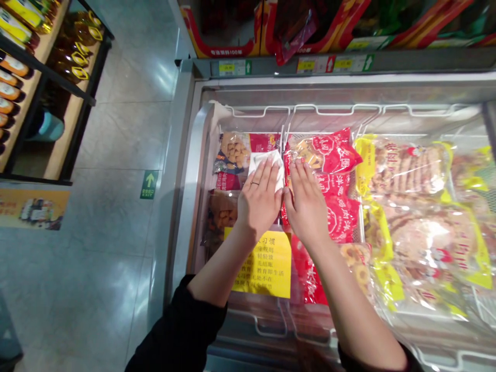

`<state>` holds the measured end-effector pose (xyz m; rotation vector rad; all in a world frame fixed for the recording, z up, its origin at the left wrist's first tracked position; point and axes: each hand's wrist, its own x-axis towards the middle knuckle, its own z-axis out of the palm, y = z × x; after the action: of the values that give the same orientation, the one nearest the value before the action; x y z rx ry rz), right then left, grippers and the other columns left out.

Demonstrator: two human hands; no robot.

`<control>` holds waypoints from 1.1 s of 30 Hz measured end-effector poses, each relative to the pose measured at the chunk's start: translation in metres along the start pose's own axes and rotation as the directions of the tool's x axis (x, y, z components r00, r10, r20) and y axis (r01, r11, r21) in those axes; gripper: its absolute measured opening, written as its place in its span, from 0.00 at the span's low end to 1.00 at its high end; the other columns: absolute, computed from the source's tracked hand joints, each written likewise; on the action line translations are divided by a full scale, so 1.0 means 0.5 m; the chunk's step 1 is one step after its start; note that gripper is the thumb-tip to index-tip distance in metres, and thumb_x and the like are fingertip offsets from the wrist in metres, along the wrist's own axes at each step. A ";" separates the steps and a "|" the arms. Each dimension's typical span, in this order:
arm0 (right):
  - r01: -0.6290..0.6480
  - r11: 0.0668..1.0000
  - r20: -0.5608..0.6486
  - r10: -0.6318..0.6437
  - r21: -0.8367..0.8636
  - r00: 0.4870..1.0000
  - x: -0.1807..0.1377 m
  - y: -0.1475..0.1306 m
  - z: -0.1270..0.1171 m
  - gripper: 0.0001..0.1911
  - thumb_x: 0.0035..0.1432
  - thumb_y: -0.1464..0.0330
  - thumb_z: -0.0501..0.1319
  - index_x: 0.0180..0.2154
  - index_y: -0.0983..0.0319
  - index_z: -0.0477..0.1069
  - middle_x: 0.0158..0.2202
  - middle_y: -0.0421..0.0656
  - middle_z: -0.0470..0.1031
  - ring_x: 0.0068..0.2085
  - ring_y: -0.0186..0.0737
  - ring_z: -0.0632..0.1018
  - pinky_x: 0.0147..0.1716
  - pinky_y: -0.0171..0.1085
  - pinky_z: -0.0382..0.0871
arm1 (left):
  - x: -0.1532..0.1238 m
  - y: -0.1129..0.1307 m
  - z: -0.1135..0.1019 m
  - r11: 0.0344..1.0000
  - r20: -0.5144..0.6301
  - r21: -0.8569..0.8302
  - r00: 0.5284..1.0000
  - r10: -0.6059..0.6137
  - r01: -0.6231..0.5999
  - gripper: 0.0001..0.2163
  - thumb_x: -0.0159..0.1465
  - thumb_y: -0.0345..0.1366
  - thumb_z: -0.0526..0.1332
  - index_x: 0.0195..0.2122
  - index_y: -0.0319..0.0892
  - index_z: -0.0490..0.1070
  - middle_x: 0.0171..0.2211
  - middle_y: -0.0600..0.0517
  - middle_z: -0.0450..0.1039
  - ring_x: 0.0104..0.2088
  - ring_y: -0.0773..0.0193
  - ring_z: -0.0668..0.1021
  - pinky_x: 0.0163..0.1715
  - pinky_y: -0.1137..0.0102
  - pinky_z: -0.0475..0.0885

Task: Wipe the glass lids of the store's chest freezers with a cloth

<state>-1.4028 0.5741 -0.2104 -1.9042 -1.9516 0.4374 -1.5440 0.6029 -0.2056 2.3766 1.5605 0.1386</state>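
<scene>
My left hand lies flat, fingers stretched, on top of a folded white cloth or tissue. The cloth is pressed against what looks like the clear glass lid of a chest freezer; most of it is hidden under the fingers. A dark ring sits on one finger. Beside it my right hand rests palm down with straight fingers, apparently on the same glass, and the two thumbs nearly touch. Beneath the glass are red snack bags and dark bags of brown nuggets. A yellow printed notice lies under my left forearm.
The metal freezer frame runs along the left. Yellow-edged meat packs fill the right-hand baskets. Red display boxes with price tags stand behind. A bottle shelf and tiled floor lie to the left.
</scene>
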 end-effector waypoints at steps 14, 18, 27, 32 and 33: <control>0.035 0.999 -0.012 -0.035 0.019 0.999 0.011 -0.006 0.018 0.34 0.77 0.66 0.47 0.80 0.60 0.50 0.79 0.49 0.59 0.80 0.54 0.57 0.77 0.63 0.57 | -0.051 -0.057 -0.010 0.977 -0.017 0.052 0.978 -0.206 0.207 0.32 0.77 0.37 0.51 0.80 0.34 0.48 0.81 0.40 0.46 0.81 0.51 0.54 0.77 0.53 0.61; 0.042 0.999 -0.009 -0.042 0.022 0.999 0.016 -0.019 0.035 0.33 0.77 0.65 0.48 0.78 0.63 0.56 0.78 0.51 0.61 0.79 0.54 0.58 0.77 0.62 0.57 | -0.013 -0.029 -0.007 0.992 0.018 0.052 0.993 -0.120 0.119 0.31 0.78 0.39 0.50 0.80 0.33 0.50 0.82 0.42 0.46 0.81 0.54 0.53 0.79 0.56 0.56; 0.059 0.997 0.039 -0.061 0.048 0.997 0.027 -0.041 0.035 0.37 0.74 0.70 0.49 0.80 0.59 0.49 0.79 0.48 0.59 0.80 0.55 0.57 0.78 0.64 0.55 | -0.006 -0.128 -0.043 0.972 -0.027 0.019 0.972 -0.233 0.234 0.32 0.78 0.36 0.50 0.81 0.36 0.45 0.81 0.41 0.48 0.81 0.51 0.53 0.79 0.54 0.55; 0.049 0.998 0.002 -0.049 0.050 0.999 0.033 -0.047 0.031 0.36 0.73 0.70 0.49 0.79 0.61 0.53 0.79 0.50 0.59 0.79 0.56 0.57 0.78 0.64 0.55 | -0.054 -0.088 -0.017 0.969 -0.004 0.036 0.970 -0.244 0.244 0.32 0.78 0.35 0.50 0.80 0.32 0.47 0.82 0.39 0.45 0.81 0.51 0.52 0.77 0.55 0.61; 0.053 0.998 0.002 -0.053 0.046 0.999 0.034 -0.048 0.033 0.36 0.73 0.70 0.49 0.79 0.62 0.54 0.78 0.50 0.60 0.79 0.56 0.57 0.77 0.64 0.55 | -0.048 -0.082 -0.014 0.975 -0.002 0.037 0.976 -0.220 0.220 0.31 0.78 0.35 0.50 0.80 0.32 0.48 0.82 0.39 0.46 0.81 0.51 0.53 0.77 0.54 0.60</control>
<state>-1.4320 0.5908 -0.2125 -1.8196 -1.9721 0.4665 -1.5917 0.5978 -0.2091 2.2097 1.8263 0.0601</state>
